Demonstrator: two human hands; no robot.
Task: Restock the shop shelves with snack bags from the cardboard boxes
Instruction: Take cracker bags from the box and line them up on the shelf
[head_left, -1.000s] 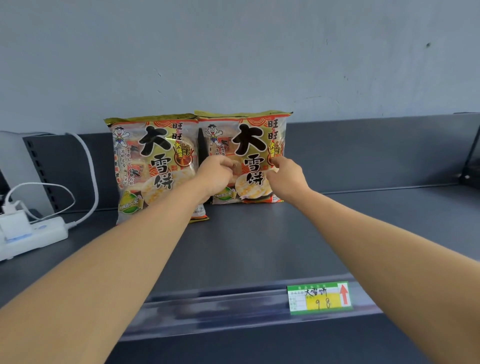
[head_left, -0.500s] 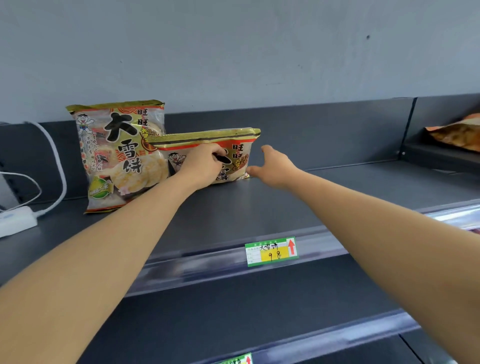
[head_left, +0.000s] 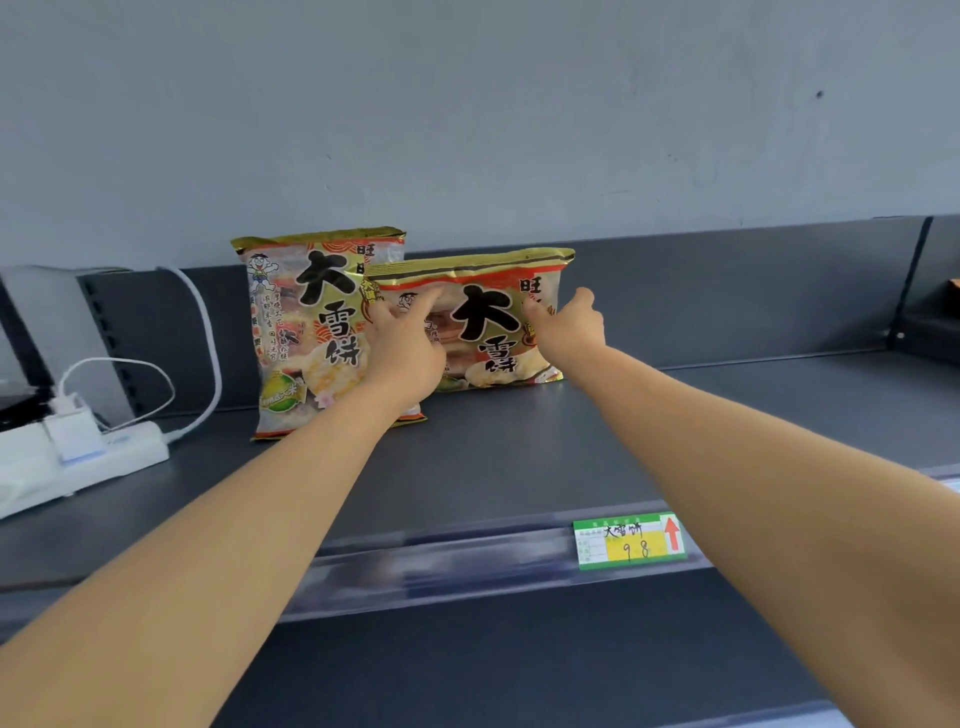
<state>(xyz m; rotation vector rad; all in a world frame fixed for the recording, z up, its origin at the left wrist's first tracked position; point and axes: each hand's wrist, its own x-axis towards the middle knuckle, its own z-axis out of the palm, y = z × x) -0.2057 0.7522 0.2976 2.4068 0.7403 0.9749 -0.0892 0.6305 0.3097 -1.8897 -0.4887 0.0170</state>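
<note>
Two gold-and-red snack bags stand on the dark grey top shelf (head_left: 519, 457) against its back panel. The left bag (head_left: 306, 332) stands upright. The right bag (head_left: 488, 322) leans back, its top edge overlapping the left bag's right side. My left hand (head_left: 408, 348) presses flat on the right bag's left part with fingers spread. My right hand (head_left: 569, 325) touches the same bag's right part with its fingertips, fingers apart. Neither hand grips the bag. No cardboard box is in view.
A white power strip (head_left: 78, 457) with a plugged charger and white cables lies at the shelf's left end. A green and yellow price tag (head_left: 628, 540) sits in the shelf's front rail. A lower shelf (head_left: 519, 665) runs beneath. The neighbouring shelf section (head_left: 930, 327) begins at the right.
The right bag had tipped forward half a second ago under my left hand; now it stands more upright and leans back. Both hands rest on its front. The view shifted.
</note>
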